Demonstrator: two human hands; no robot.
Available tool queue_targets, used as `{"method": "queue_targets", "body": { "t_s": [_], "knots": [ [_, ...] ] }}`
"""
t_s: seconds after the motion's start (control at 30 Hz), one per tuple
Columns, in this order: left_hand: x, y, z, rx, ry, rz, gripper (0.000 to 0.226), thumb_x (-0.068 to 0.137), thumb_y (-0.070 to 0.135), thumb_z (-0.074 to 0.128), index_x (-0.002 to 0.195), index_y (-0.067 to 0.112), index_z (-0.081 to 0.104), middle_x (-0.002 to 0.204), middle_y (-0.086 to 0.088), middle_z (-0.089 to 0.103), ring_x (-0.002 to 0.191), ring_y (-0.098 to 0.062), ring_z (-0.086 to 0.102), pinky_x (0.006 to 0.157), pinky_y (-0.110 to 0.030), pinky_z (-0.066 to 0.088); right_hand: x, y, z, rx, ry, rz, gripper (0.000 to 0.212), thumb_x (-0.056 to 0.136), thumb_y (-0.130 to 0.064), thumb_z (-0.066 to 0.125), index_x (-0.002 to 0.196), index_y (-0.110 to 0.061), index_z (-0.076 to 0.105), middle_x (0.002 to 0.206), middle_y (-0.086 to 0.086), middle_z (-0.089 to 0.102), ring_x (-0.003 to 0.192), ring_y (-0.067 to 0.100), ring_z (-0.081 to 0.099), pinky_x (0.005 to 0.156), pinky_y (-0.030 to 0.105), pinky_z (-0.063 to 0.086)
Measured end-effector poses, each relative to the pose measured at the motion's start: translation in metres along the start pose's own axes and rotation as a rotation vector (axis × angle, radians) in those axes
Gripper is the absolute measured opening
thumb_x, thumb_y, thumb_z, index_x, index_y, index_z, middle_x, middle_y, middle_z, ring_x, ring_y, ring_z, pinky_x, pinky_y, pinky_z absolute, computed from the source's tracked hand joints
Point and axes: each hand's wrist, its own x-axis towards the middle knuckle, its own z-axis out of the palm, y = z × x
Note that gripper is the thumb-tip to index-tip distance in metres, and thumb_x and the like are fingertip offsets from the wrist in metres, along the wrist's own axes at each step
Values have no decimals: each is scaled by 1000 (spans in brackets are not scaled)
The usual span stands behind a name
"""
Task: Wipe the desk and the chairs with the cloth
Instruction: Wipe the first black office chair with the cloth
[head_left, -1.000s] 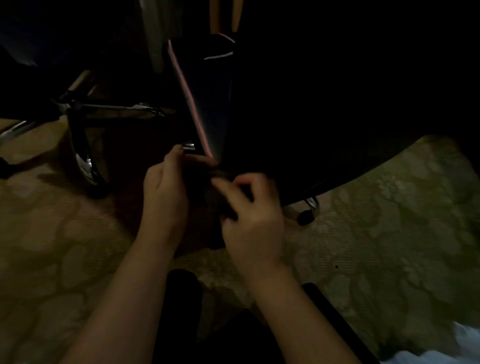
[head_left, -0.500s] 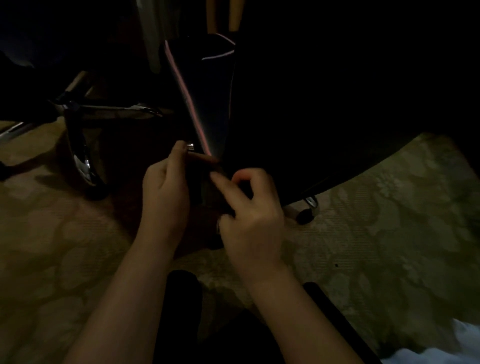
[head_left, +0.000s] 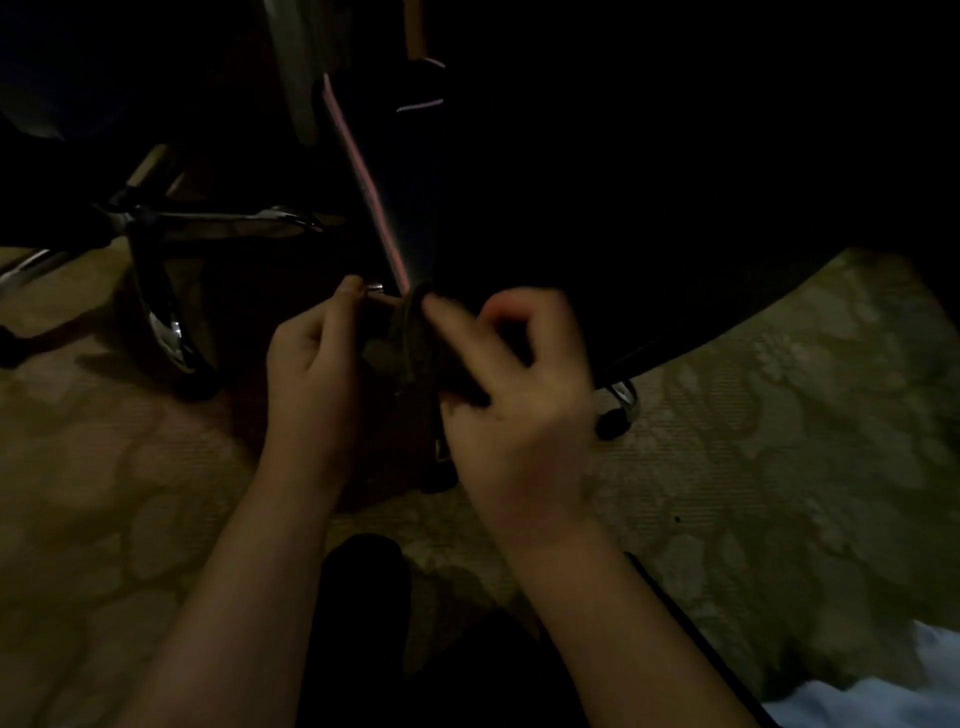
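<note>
- Cloth (head_left: 408, 343): a dark, bunched piece of fabric, held low between the 2 hands and just in front of the lower edge of the dark chair (head_left: 597, 208); whether it touched the chair could not be told in the dim light.
- Left hand (head_left: 311, 369): fingers curled, thumb and forefinger pinched on the cloth's upper left edge, beside the foot of the chair's pink-edged panel (head_left: 363, 176).
- Right hand (head_left: 524, 431): blurred; forefinger laid along the cloth, the other fingers curled round its right part, so the hand appeared to be grasping it.
- Position relative to grip: the cloth hung between the 2 grips, its bulk nearer the right palm, with folds sagging below the fingers.
- Handling, as judged: light, soft and limp, not fragile; it would drape and slip into folds unless gathered. Best taken as a wad in 1 palm, with a flat face left outward for wiping.
- Surroundings: patterned carpet (head_left: 779, 467), 1 castor (head_left: 613, 421) under the chair, and the chrome base (head_left: 166, 322) of a 2nd chair to the left.
</note>
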Motion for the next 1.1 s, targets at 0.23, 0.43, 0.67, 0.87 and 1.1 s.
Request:
{"method": "queue_targets", "body": {
  "t_s": [0.23,0.43,0.67,0.87,1.1],
  "knots": [
    [-3,-6,8,166,-55,74,33,101,19,44,76,27,63,68,17,65,68,4,59,60,-11,44,-44,22,29,5,-248,114,43,71,6,77,104,-18,64,101,10,61,91,27,59,66,29,54],
    [-2,-5,-1,202,-36,134,39,97,27,49,72,49,68,72,24,66,74,6,61,65,-16,46,-12,21,10,43,-35,29,42,74,16,58,100,-11,77,97,18,63,91,36,62,76,35,54],
    [-6,-12,1,403,-46,344,15,94,33,50,92,21,58,80,14,59,78,5,59,67,-20,46,-49,44,28,81,-311,295,35,73,8,65,103,-8,73,107,19,60,93,38,62,75,29,47],
    [-7,-18,1,620,75,427,29,92,35,58,95,6,58,80,16,52,74,2,54,64,-14,44,-9,36,9,98,-56,233,43,66,9,60,102,-10,75,107,20,63,92,38,65,68,33,58],
    [-10,-22,6,629,121,415,28,95,33,55,93,5,58,76,11,54,68,-2,55,61,-40,50,-53,67,29,51,-374,455,39,75,11,59,104,-11,74,118,19,58,108,41,58,86,25,44]
  ]
}}
